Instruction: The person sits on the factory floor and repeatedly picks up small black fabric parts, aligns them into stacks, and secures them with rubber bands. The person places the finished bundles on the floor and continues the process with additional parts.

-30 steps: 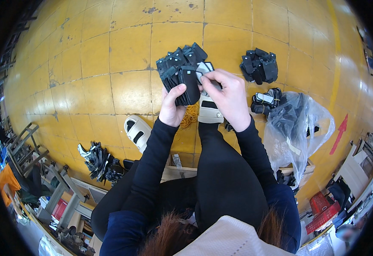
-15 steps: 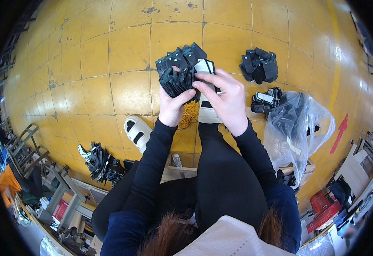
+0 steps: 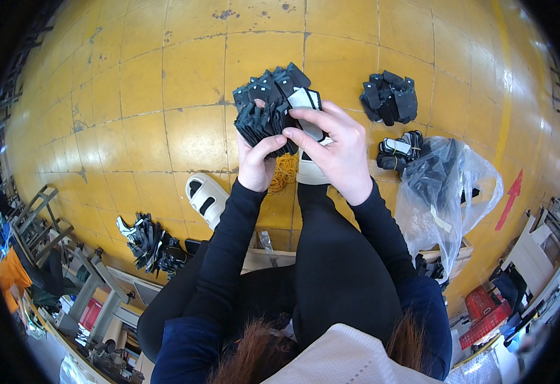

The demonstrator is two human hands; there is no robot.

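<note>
My left hand (image 3: 254, 165) is wrapped round a thick bundle of flat black fabric-like pieces (image 3: 257, 125), its thumb pressed on the near edge. From the right, my right hand (image 3: 343, 148) pinches the bundle's right edge between thumb and fingers. Just beyond the right fingertips shows a white-faced piece with a black border (image 3: 302, 98). More black pieces with small pale marks (image 3: 270, 84) fan out at the far side; whether they are in my grip or lie on the floor, I cannot tell. Under the hands lies a heap of yellow rubber bands (image 3: 284, 171).
On the yellow tiled floor are a black pile (image 3: 389, 98), a banded black-and-white bundle (image 3: 400, 148) and a clear plastic bag (image 3: 443, 192) to the right. A beige sandal (image 3: 207, 198) and another dark pile (image 3: 147, 242) lie left. My right foot wears a beige sandal (image 3: 311, 168).
The near part of the bundle has tilted and spread in my left hand, its edges shifting slightly left. My right fingertips have moved slightly down and left along its edge.
</note>
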